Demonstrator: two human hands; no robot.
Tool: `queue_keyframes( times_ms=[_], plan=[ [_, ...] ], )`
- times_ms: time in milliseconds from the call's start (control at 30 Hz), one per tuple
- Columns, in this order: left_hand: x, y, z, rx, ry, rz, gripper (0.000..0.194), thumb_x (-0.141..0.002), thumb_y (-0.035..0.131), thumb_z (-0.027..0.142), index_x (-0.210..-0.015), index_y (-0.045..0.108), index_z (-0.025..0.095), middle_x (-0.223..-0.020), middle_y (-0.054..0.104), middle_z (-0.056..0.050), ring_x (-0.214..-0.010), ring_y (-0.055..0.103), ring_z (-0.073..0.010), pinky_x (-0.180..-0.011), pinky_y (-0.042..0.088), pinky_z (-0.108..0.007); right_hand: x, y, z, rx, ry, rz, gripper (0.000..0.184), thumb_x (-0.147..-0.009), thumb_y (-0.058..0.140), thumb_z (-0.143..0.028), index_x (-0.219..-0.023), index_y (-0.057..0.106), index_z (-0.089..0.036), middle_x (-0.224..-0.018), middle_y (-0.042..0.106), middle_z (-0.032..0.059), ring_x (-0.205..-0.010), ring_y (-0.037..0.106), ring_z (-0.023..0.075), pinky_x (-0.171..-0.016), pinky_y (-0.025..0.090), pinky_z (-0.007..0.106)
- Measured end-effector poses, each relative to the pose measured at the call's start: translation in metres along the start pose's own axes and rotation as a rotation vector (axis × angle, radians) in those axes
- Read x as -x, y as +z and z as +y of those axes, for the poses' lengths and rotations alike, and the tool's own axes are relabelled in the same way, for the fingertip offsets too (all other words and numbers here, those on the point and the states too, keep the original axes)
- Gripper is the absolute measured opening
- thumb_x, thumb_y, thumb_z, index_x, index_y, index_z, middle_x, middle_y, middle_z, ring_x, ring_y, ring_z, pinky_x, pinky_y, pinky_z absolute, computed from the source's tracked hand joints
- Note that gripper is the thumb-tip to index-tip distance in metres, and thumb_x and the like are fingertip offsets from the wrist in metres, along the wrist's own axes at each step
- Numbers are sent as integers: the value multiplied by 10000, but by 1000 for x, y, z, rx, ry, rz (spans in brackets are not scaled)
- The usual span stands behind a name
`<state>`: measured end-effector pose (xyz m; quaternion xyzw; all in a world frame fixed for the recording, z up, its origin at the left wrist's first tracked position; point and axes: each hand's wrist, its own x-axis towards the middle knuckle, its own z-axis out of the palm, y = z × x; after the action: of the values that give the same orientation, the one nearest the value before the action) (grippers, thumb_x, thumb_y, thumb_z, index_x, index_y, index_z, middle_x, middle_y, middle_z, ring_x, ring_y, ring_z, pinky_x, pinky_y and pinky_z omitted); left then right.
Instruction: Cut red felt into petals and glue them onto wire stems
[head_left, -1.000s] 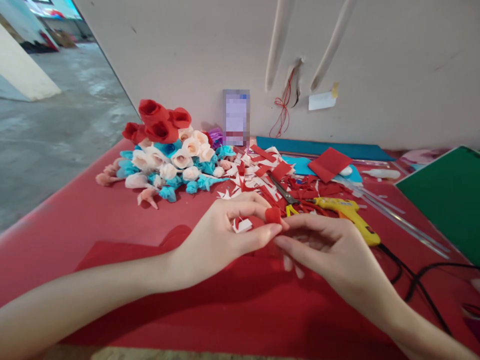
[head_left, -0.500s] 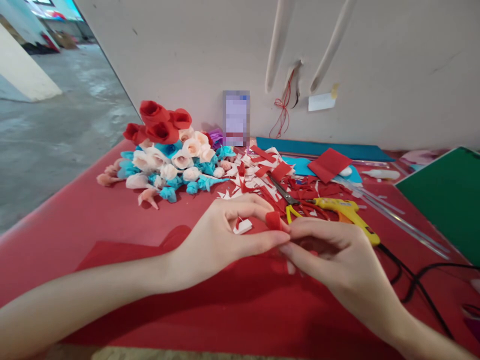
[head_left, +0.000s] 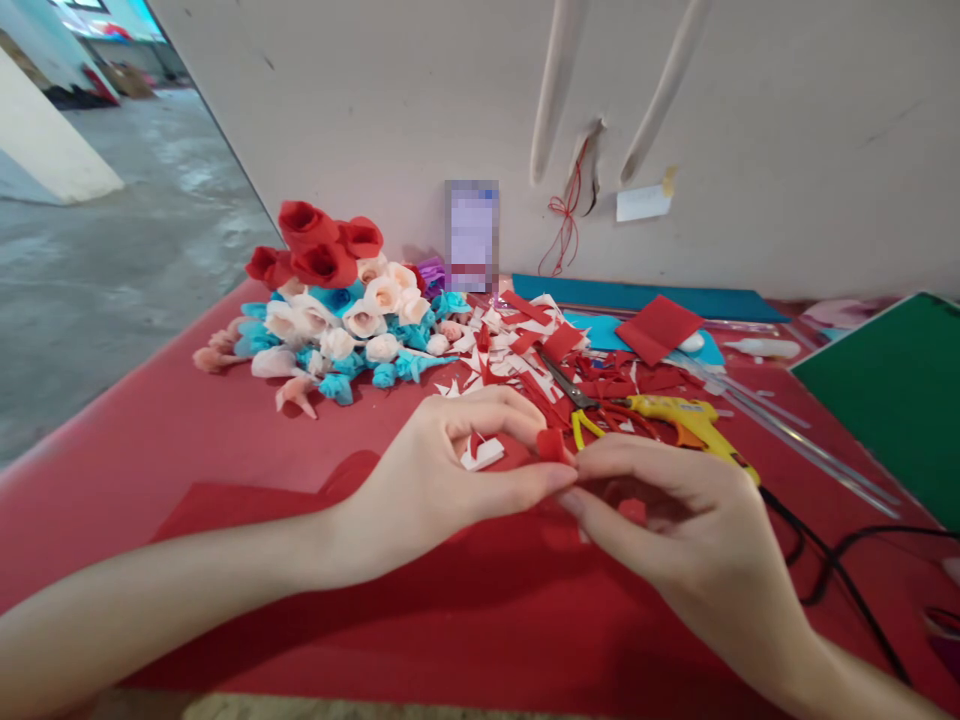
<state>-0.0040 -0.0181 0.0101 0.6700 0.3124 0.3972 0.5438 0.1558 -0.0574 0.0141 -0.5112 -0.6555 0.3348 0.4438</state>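
Observation:
Between my two hands is a small rolled piece of red paper [head_left: 551, 445], much of it hidden by fingers. My left hand [head_left: 465, 470] pinches it between thumb and fingers. From the right, my right hand [head_left: 667, 510] closes thumb and forefinger on its lower end, the fingertips of both hands meeting there. A folded white scrap [head_left: 482, 455] shows in the gap behind my left thumb. Large red paper [head_left: 360, 610] lies flat under my hands. Just beyond them are scissors [head_left: 568, 382] and a yellow glue gun [head_left: 694, 420].
Paper flowers [head_left: 322, 320] in red, white and blue are heaped at the back left. Red and white scraps [head_left: 517, 345] lie in the middle. A phone [head_left: 472, 235] leans on the wall. A green board [head_left: 892, 400] stands right, near a black cord [head_left: 832, 560].
The red piece has turned slightly between my fingertips and shows its curled edge more. My right hand has shifted a little and its knuckles are raised; the other things stay put.

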Motion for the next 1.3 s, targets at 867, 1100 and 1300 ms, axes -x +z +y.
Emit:
queue_keyframes(
  times_ms=[867, 1100, 1300],
  plan=[
    [0, -3, -1, 12, -47, 0, 50, -735, 624, 150, -703, 652, 177, -770, 558, 16, -726, 522, -86, -691, 437, -202, 0, -1, -1, -333, 195, -136, 113, -759, 565, -153, -741, 667, -197, -519, 596, -34, -370, 504, 45, -368, 418, 126],
    [1, -1, -1, 20, -38, -17, 64, -747, 607, 148, -697, 636, 177, -761, 548, 25, -736, 530, -84, -690, 443, -189, 1, 3, 2, -450, 310, -197, 49, -774, 569, -202, -756, 587, -160, -492, 599, -15, -362, 527, 63, -354, 417, 120],
    [0, -1, -2, 43, -33, -54, 92, -751, 586, 105, -738, 651, 168, -760, 557, 25, -739, 532, -75, -705, 443, -176, 3, 8, 6, -595, 324, -214, 67, -796, 553, -214, -769, 516, -166, -559, 612, -12, -402, 576, 72, -369, 433, 107]
  ],
)
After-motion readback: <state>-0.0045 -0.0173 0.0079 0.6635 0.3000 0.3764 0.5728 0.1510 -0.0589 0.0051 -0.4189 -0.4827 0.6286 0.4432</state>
